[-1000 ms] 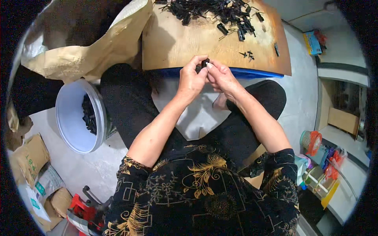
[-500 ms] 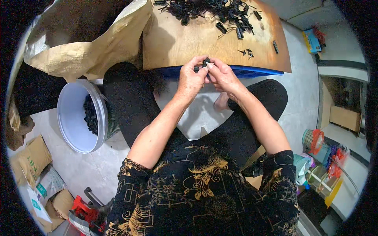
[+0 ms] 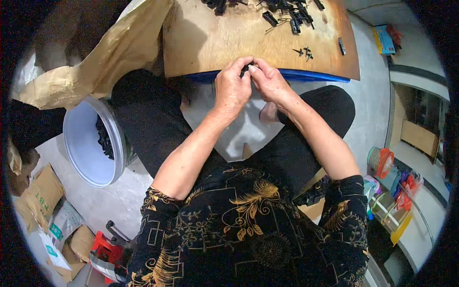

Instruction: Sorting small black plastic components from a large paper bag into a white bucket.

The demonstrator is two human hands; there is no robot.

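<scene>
By the near edge of the plywood board, left hand and right hand pinch one small black part together.
They hide more of it than a second ago, pile of black parts now cropped up top; white bucket sits beside the left leg.

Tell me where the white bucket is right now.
In the head view, the white bucket is on the left, just left of the person's left leg and below the brown paper, with black parts inside.
</scene>
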